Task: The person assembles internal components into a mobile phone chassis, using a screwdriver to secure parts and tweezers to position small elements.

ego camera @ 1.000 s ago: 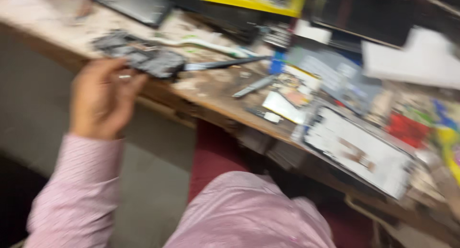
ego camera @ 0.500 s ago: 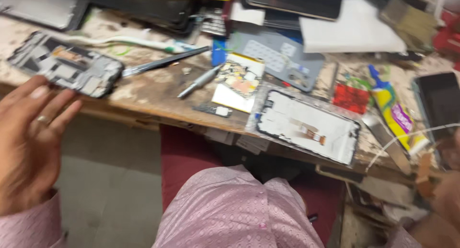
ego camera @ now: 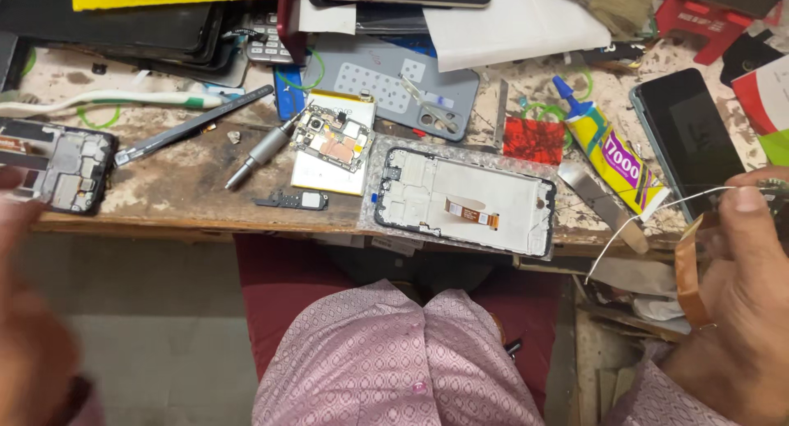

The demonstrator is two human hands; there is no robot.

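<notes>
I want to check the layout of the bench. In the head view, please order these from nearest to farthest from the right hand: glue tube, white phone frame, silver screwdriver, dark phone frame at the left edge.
From the right hand:
1. Glue tube, just left of it, on the bench's right part.
2. White phone frame, centre, front edge.
3. Silver screwdriver, left of centre.
4. Dark phone frame, far left edge.

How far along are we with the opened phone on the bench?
Done: the phone frame lies open, its back cover off and the circuit board out, resting on the battery. In hand: the right hand pinches a thin wire beside a brown strip; the left hand is blurred, apparently empty. Left: nothing is refitted yet; the glue tube lies untouched.
</notes>
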